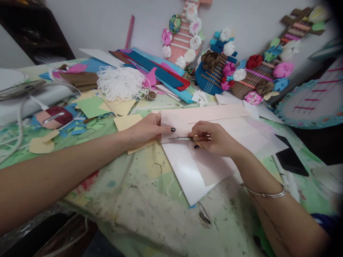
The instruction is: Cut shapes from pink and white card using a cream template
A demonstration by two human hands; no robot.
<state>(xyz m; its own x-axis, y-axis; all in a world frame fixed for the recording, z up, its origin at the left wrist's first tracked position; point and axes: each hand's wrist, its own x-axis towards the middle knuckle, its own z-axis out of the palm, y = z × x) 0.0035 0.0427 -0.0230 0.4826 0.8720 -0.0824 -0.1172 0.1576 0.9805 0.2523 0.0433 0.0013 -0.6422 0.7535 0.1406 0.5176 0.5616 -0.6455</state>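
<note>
My right hand is closed around the handles of a pair of scissors, whose blades point left across a sheet of pale pink paper. The sheet's left edge is pinched in my left hand, thumb on top, close to the scissor tips. A long slit runs through the paper above my right hand, and a cut part of it hangs below the blades. Under it lies a glossy white sheet. Pale yellow paper rests beneath my left hand.
Paper-flower-covered guitar shapes lean on the wall at the back. A heap of white string and coloured sheets lie behind my left hand. Paper scraps are spread at left. A black phone lies at right.
</note>
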